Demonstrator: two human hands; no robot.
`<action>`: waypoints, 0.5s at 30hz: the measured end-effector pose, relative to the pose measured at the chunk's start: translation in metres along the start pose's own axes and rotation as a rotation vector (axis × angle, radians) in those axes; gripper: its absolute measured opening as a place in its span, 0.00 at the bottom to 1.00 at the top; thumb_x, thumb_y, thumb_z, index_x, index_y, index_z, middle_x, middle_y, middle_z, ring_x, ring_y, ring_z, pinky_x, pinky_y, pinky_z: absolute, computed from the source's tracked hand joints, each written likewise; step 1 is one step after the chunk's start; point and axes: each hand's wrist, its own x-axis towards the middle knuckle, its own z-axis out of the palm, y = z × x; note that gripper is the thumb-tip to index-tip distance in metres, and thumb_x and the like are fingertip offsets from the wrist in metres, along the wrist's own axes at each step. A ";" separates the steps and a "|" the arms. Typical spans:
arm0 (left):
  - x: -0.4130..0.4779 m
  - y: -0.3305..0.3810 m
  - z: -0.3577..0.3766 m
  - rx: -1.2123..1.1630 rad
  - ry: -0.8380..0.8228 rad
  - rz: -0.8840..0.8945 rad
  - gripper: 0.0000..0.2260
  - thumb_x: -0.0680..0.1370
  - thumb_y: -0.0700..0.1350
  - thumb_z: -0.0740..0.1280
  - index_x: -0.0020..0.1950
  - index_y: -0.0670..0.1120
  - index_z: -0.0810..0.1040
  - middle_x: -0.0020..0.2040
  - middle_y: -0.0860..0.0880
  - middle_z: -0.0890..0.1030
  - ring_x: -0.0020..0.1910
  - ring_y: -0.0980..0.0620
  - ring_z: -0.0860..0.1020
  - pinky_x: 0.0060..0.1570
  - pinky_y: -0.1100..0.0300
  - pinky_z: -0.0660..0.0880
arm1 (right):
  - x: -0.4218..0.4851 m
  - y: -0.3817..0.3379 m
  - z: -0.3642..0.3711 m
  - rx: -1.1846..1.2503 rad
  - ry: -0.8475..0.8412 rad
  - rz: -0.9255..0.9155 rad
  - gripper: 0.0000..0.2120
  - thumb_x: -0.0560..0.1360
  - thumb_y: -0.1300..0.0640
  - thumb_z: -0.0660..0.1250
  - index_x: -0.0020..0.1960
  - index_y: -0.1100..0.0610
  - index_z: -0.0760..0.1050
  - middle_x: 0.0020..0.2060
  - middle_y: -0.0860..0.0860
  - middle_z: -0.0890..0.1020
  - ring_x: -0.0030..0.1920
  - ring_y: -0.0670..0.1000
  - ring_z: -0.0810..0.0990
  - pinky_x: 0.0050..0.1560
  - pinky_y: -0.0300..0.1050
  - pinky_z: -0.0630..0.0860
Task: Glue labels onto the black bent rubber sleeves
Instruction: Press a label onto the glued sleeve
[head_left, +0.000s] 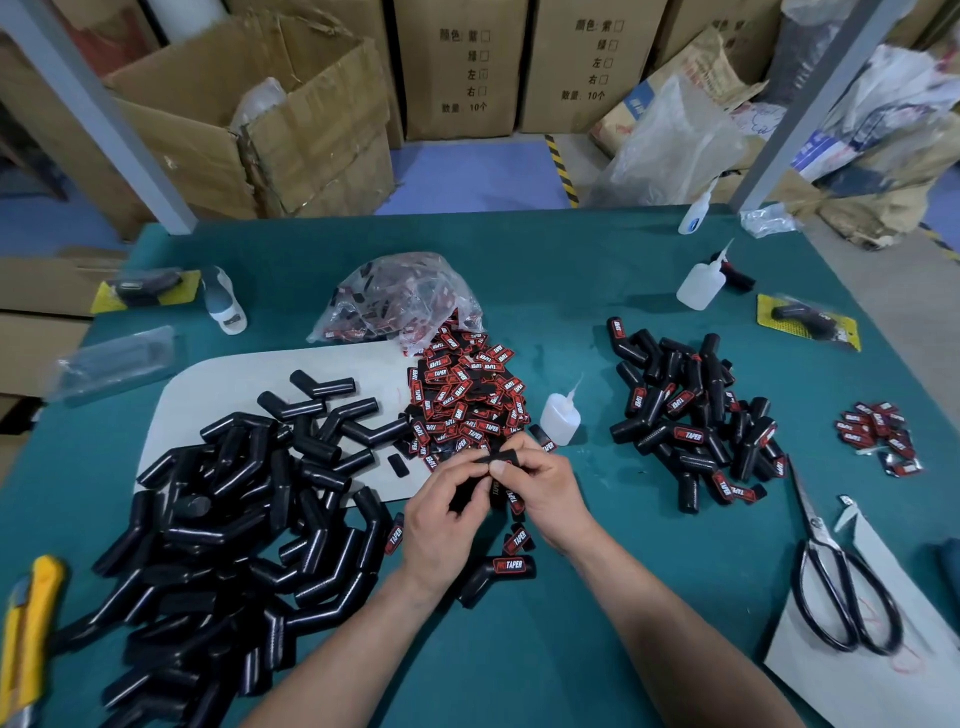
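Both hands meet over the green table and hold one black bent rubber sleeve. My left hand grips its lower leg; my right hand pinches its upper end with thumb and fingers. A red-and-black label shows just under my right fingers. A heap of loose labels lies right behind the hands. Unlabelled sleeves are piled at the left, labelled ones at the right. One labelled sleeve lies below my hands. A small glue bottle stands beside the label heap.
A plastic bag of labels sits behind the heap. Two more glue bottles stand at the back right. Scissors lie on white paper at the right, a yellow utility knife at the left edge. Cardboard boxes stand beyond the table.
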 end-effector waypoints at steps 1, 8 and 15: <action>0.000 0.000 0.000 -0.003 -0.001 -0.005 0.07 0.77 0.37 0.72 0.55 0.40 0.84 0.58 0.51 0.84 0.60 0.56 0.82 0.64 0.63 0.75 | 0.000 0.001 0.000 0.002 0.002 0.002 0.07 0.76 0.68 0.71 0.39 0.70 0.79 0.40 0.53 0.74 0.43 0.51 0.74 0.47 0.47 0.70; 0.000 0.001 0.001 -0.093 0.015 -0.074 0.08 0.78 0.44 0.71 0.56 0.51 0.83 0.59 0.59 0.84 0.60 0.55 0.82 0.63 0.63 0.75 | -0.001 -0.001 0.004 -0.033 0.013 -0.032 0.14 0.76 0.61 0.69 0.36 0.70 0.76 0.39 0.54 0.74 0.41 0.50 0.73 0.44 0.43 0.70; 0.001 -0.002 0.001 -0.157 0.003 -0.108 0.12 0.79 0.45 0.71 0.58 0.61 0.81 0.60 0.58 0.83 0.61 0.51 0.82 0.63 0.59 0.76 | 0.000 0.000 0.000 -0.061 0.001 -0.062 0.17 0.77 0.55 0.68 0.35 0.67 0.77 0.39 0.55 0.73 0.41 0.49 0.72 0.45 0.43 0.70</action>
